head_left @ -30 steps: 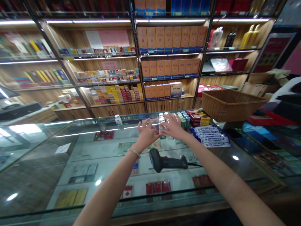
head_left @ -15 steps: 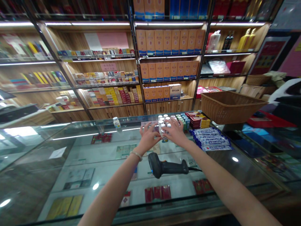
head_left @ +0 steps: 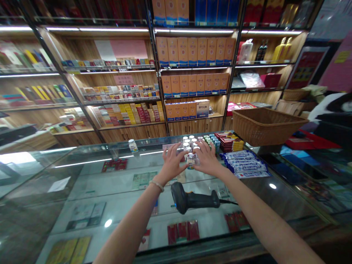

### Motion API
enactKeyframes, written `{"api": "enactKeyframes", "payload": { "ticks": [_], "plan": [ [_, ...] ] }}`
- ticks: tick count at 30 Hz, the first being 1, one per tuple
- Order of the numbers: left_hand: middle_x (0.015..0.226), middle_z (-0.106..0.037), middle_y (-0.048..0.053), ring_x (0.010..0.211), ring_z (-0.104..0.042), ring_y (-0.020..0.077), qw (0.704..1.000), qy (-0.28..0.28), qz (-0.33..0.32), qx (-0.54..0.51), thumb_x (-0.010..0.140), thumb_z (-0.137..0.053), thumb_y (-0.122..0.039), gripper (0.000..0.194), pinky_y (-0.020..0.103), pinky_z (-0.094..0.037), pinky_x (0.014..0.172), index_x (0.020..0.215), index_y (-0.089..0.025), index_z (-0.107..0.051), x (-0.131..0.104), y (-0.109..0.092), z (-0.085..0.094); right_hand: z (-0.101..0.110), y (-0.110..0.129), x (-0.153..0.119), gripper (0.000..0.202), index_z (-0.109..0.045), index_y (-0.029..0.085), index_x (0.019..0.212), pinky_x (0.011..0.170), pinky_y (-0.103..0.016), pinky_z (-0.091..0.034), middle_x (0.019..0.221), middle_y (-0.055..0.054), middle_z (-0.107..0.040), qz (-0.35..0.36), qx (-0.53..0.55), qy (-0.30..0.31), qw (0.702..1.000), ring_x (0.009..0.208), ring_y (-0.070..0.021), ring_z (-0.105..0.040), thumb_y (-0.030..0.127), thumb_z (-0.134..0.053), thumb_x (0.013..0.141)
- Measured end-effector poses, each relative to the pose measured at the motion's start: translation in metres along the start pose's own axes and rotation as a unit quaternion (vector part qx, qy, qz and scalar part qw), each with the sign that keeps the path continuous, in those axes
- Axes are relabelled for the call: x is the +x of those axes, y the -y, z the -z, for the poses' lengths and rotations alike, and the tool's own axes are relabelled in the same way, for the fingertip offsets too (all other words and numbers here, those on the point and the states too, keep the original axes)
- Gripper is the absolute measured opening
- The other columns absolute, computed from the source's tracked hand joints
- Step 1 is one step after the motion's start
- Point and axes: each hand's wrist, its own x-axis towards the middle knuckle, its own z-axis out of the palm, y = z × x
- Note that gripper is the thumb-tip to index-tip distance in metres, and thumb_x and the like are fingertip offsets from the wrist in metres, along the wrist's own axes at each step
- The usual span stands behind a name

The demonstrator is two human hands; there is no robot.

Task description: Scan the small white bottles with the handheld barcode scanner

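Note:
Small white-capped bottles [head_left: 186, 145] stand upright in a tight group on the glass counter. My left hand [head_left: 172, 163] is cupped at their left side, thumb and fingers spread. On the other side my right hand [head_left: 206, 158] curves round the group with its fingers apart, hiding part of it. One bottle [head_left: 190, 161] stands at the front between my two thumbs; whether they touch it, I cannot tell. A black barcode scanner [head_left: 192, 198] lies on the glass nearer to me, between my forearms.
A single bottle [head_left: 132, 146] stands apart at left. Right of my hands lie blue-and-white wrapped packs [head_left: 246, 164], stacked red-and-yellow packs [head_left: 229, 142] and a brown wicker basket [head_left: 268, 126]. Stocked shelves [head_left: 192, 69] rise behind the glass counter [head_left: 115, 198].
My hands have spread slightly apart, and the front bottle now shows between my thumbs. The view has shifted a little; the scanner and lone bottle stay in place.

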Motion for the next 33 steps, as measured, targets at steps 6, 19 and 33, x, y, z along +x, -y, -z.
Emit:
{"api": "enactKeyframes", "payload": {
  "ticks": [6,19,33],
  "plan": [
    [0.160,-0.041,0.009,0.148,-0.033,0.0343,1.000,0.011,0.012,-0.005,0.077,-0.079,-0.041,0.046,0.057,-0.008,0.123,0.121,-0.034,-0.068,0.000,-0.002,-0.003,-0.012,0.004,-0.002,0.041,-0.062,0.023,0.120,0.122,-0.059,-0.006,0.156,-0.014,-0.044,0.007,-0.022,-0.021,1.000,0.153,-0.0323,-0.021,0.027,-0.065,0.080],
    [0.160,-0.041,0.010,0.149,-0.033,0.0327,0.999,0.008,0.035,0.007,0.079,-0.077,-0.039,0.051,0.058,-0.010,0.122,0.128,-0.035,-0.064,-0.001,0.000,-0.010,-0.018,0.005,-0.001,0.043,-0.061,0.025,0.126,0.120,-0.061,-0.011,0.155,-0.013,-0.046,-0.016,-0.033,-0.025,0.999,0.151,-0.0338,-0.025,0.031,-0.065,0.084],
    [0.167,-0.029,0.012,0.155,-0.020,0.0357,0.993,-0.019,0.062,0.101,0.092,-0.062,-0.046,0.070,0.063,-0.006,0.124,0.156,-0.034,-0.038,-0.027,0.020,0.030,-0.006,0.017,-0.005,0.068,-0.037,0.036,0.156,0.121,-0.066,-0.003,0.169,-0.010,-0.024,0.028,-0.058,-0.043,0.997,0.156,-0.0372,-0.012,0.051,-0.059,0.094]
  ]
}}
